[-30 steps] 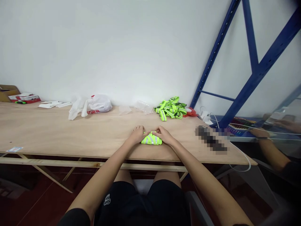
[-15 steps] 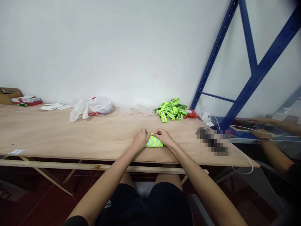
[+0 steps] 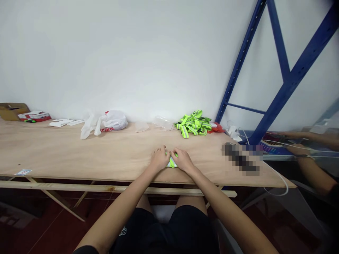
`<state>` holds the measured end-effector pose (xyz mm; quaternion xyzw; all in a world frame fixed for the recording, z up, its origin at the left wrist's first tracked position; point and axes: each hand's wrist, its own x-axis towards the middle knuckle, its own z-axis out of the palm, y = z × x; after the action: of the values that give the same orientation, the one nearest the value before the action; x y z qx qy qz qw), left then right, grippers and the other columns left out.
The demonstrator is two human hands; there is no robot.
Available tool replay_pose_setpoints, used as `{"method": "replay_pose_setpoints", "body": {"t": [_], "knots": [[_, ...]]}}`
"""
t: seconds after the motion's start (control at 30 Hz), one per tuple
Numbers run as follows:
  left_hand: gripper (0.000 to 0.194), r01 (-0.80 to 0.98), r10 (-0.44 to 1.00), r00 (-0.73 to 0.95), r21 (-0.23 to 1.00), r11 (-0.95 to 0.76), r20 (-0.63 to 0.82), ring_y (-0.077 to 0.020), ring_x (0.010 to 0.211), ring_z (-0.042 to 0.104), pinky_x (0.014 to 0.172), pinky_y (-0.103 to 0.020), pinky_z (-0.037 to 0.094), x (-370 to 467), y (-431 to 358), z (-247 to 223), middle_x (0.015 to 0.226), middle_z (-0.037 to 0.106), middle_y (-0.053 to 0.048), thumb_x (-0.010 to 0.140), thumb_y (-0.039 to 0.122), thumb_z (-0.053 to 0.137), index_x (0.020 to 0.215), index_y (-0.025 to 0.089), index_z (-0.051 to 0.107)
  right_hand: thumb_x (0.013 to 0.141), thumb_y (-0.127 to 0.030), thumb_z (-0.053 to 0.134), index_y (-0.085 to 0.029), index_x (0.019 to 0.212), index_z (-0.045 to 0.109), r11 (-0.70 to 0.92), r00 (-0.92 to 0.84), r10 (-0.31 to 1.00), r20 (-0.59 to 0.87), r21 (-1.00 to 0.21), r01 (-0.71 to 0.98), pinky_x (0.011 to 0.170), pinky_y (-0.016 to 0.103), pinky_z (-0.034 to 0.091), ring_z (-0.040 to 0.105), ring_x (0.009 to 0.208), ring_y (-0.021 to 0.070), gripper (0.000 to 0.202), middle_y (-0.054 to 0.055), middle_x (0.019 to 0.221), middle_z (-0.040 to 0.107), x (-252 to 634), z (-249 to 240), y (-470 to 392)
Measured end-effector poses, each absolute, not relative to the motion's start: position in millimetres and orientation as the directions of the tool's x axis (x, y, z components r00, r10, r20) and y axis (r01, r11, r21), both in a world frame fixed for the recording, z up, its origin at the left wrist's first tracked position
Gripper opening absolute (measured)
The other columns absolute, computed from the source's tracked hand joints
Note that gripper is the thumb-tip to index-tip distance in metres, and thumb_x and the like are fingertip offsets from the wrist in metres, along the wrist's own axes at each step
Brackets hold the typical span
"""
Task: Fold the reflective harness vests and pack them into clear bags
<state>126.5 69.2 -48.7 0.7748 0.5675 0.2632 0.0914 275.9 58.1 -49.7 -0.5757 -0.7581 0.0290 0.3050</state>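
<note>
A folded bundle of neon-yellow reflective strap [image 3: 172,162] with silver stripes lies on the wooden table near its front edge. My left hand [image 3: 160,157] covers the bundle's left side, its fingers curled and pressed on it. From the other side my right hand [image 3: 182,159] grips it, thumb and fingers closed on the strap. The two hands almost meet over the bundle, so much of it is hidden. Behind them, by the wall, sits a tangled heap of similar neon reflective straps [image 3: 194,124] with dark buckles.
On the wooden table [image 3: 79,155], a white plastic bag [image 3: 115,120], clear plastic bags [image 3: 162,122] and white papers [image 3: 65,122] lie along the wall. A red bag [image 3: 217,127] and a blue metal frame [image 3: 274,106] stand right. Another person's arm [image 3: 315,171] shows at far right.
My right hand has moved left over the strap bundle, closer to my left hand, and less of the bundle shows. The view has shifted slightly.
</note>
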Motion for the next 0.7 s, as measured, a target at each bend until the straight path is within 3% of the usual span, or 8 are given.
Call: {"method": "replay_pose_setpoints", "body": {"t": [0.1, 0.27, 0.53, 0.7], "knots": [[0.046, 0.817, 0.925, 0.251, 0.451, -0.36, 0.285, -0.0325, 0.111, 0.065, 0.09, -0.041, 0.046, 125.0, 67.6, -46.9, 0.115, 0.071, -0.02, 0.098, 0.034, 0.036, 0.136, 0.01, 0.048, 0.096, -0.026, 0.047, -0.021, 0.084, 0.062, 0.39, -0.214, 0.861, 0.462, -0.328, 0.86, 0.069, 0.027, 0.038, 0.061, 0.077, 0.0189, 0.02, 0.006, 0.082, 0.07, 277.8, -49.2, 56.4], [0.039, 0.747, 0.892, 0.307, 0.496, -0.442, 0.332, -0.0299, 0.1, 0.068, 0.086, -0.041, 0.049, 125.4, 68.1, -48.4, 0.103, 0.073, -0.017, 0.097, 0.03, 0.034, 0.127, 0.012, 0.051, 0.096, -0.024, 0.049, -0.018, 0.1, 0.064, 0.468, -0.332, 0.845, 0.42, -0.277, 0.839, 0.074, 0.027, 0.042, 0.065, 0.083, 0.0193, 0.017, 0.008, 0.094, 0.072, 285.4, -48.6, 59.0], [0.031, 0.655, 0.861, 0.311, 0.566, -0.5, 0.402, -0.0273, 0.098, 0.066, 0.087, -0.042, 0.051, 122.1, 70.5, -52.3, 0.107, 0.067, -0.012, 0.094, 0.04, 0.038, 0.112, 0.018, 0.051, 0.1, -0.033, 0.045, -0.022, 0.126, 0.052, 0.512, -0.392, 0.848, 0.356, -0.362, 0.779, 0.083, 0.034, 0.048, 0.068, 0.096, 0.0239, 0.03, 0.008, 0.107, 0.073, 291.5, -45.8, 58.9], [0.033, 0.572, 0.866, 0.249, 0.655, -0.493, 0.434, -0.0234, 0.086, 0.065, 0.076, -0.036, 0.053, 120.1, 85.4, -52.7, 0.098, 0.062, -0.006, 0.086, 0.046, 0.049, 0.108, 0.021, 0.049, 0.097, -0.044, 0.052, -0.024, 0.138, 0.041, 0.623, -0.499, 0.771, 0.395, -0.308, 0.719, 0.096, 0.043, 0.048, 0.064, 0.112, 0.0258, 0.047, 0.009, 0.125, 0.067, 297.9, -40.6, 55.7]]}}
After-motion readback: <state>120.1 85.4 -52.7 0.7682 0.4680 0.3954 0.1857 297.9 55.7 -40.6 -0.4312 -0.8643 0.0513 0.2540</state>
